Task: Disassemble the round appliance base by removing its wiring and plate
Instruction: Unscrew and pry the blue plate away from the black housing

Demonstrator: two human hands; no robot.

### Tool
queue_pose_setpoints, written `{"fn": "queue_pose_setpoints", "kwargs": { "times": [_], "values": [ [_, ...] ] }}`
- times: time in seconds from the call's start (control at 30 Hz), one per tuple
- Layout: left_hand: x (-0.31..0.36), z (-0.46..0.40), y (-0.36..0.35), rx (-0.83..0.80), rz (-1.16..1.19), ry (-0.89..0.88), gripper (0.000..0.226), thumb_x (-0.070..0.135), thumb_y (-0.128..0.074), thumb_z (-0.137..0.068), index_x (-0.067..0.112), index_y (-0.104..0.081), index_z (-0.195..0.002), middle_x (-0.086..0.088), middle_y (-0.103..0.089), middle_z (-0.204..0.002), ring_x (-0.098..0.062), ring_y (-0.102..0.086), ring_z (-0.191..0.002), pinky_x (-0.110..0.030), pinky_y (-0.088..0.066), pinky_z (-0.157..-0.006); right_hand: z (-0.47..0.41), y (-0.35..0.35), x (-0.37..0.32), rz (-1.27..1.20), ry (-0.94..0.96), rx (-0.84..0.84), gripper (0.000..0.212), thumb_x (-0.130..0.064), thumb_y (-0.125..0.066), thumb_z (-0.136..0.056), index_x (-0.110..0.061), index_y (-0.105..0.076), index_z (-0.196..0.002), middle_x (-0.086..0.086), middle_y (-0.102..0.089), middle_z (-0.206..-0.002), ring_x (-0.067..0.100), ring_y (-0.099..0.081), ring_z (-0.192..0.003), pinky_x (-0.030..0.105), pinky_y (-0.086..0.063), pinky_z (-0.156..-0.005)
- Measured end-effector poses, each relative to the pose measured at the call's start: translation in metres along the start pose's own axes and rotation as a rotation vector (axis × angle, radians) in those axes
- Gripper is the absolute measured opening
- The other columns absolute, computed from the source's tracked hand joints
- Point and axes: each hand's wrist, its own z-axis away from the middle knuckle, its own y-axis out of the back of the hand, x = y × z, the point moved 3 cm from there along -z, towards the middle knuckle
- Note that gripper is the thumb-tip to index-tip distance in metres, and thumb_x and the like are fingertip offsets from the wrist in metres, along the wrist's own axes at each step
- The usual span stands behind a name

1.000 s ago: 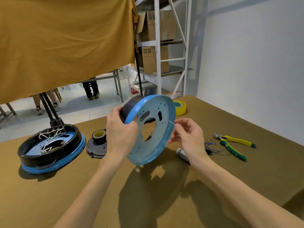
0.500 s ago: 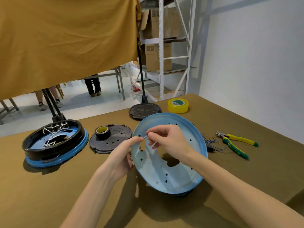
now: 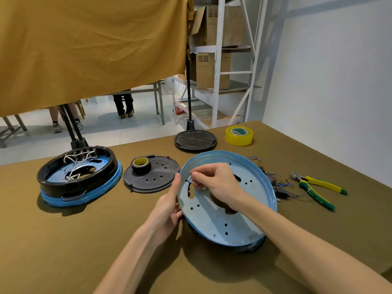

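A round light-blue plate with several holes leans tilted over a dark base part on the table. My left hand holds the plate's left rim, thumb on the edge and fingers behind it. My right hand reaches across the plate's face and pinches a small metal piece near the upper left rim. A second round base, black ring on a blue bottom, sits at the left with white wiring inside. Loose cut wires lie to the right of the plate.
A black perforated cover carries a roll of black tape. A black disc and a yellow tape roll lie farther back. Yellow-green pliers rest at the right. A wall runs along the right side.
The plate came down from upright in the air to leaning on the table. My right hand moved from its right edge onto its face and pinches a small metal piece.
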Motion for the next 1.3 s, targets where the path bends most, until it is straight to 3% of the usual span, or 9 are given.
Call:
{"fn": "queue_pose_setpoints", "kwargs": {
  "times": [0.23, 0.53, 0.7, 0.93, 1.07, 1.3],
  "values": [
    [-0.006, -0.007, 0.005, -0.009, -0.023, 0.001, 0.066, 0.075, -0.057, -0.082, 0.02, -0.069, -0.119, -0.007, -0.078, -0.113, -0.023, -0.073, -0.109, -0.047, -0.048, -0.111, -0.014, -0.007, 0.001, 0.083, 0.016, 0.011, 0.011, -0.011, -0.069, -0.096, -0.016, -0.08, -0.096, -0.006, -0.075, -0.073, 0.011, -0.072, -0.068, 0.023, -0.057, -0.067],
    [-0.011, -0.012, 0.007, -0.015, -0.02, 0.004, 0.074, 0.078, -0.06, -0.075, 0.021, -0.068, -0.122, -0.008, -0.077, -0.115, -0.024, -0.072, -0.113, -0.047, -0.047, -0.112, -0.018, -0.007, 0.002, 0.262, 0.083, 0.033, 0.011, -0.016, -0.07, -0.095, -0.015, -0.08, -0.1, -0.006, -0.076, -0.08, 0.01, -0.072, -0.072, 0.025, -0.061, -0.071],
    [-0.013, -0.014, 0.009, 0.003, 0.005, -0.003, 0.077, 0.077, -0.066, -0.07, 0.021, -0.065, -0.123, -0.006, -0.078, -0.112, -0.021, -0.074, -0.108, -0.044, -0.05, -0.109, -0.018, -0.018, -0.006, 0.485, 0.18, -0.054, 0.013, -0.018, -0.072, -0.092, -0.017, -0.082, -0.1, -0.008, -0.077, -0.088, -0.004, -0.068, -0.076, 0.01, -0.053, -0.069],
    [-0.018, -0.019, 0.012, -0.02, -0.003, 0.002, 0.077, 0.078, -0.066, -0.07, 0.024, -0.064, -0.124, -0.003, -0.078, -0.114, -0.018, -0.074, -0.108, -0.043, -0.048, -0.111, -0.026, -0.014, -0.009, 0.441, -0.059, -0.105, 0.012, -0.016, -0.071, -0.091, -0.016, -0.083, -0.095, -0.013, -0.073, -0.07, 0.001, -0.069, -0.068, 0.015, -0.053, -0.062],
    [-0.02, -0.021, 0.013, -0.025, -0.017, 0.009, 0.079, 0.08, -0.065, -0.071, 0.023, -0.064, -0.126, -0.003, -0.077, -0.115, -0.018, -0.073, -0.11, -0.043, -0.048, -0.112, -0.03, -0.011, -0.012, 0.464, -0.144, -0.144, 0.014, -0.016, -0.069, -0.094, -0.012, -0.082, -0.098, 0.001, -0.077, -0.081, 0.009, -0.07, -0.072, 0.025, -0.06, -0.07],
    [-0.02, -0.019, 0.011, -0.012, -0.049, -0.013, 0.07, 0.079, -0.062, -0.073, 0.026, -0.067, -0.118, 0.002, -0.079, -0.108, -0.009, -0.075, -0.1, -0.034, -0.049, -0.106, -0.035, -0.015, -0.011, 0.536, -0.217, -0.178, 0.013, -0.017, -0.068, -0.094, -0.013, -0.081, -0.097, 0.003, -0.077, -0.081, 0.011, -0.072, -0.072, 0.024, -0.061, -0.067]
  ]
}}
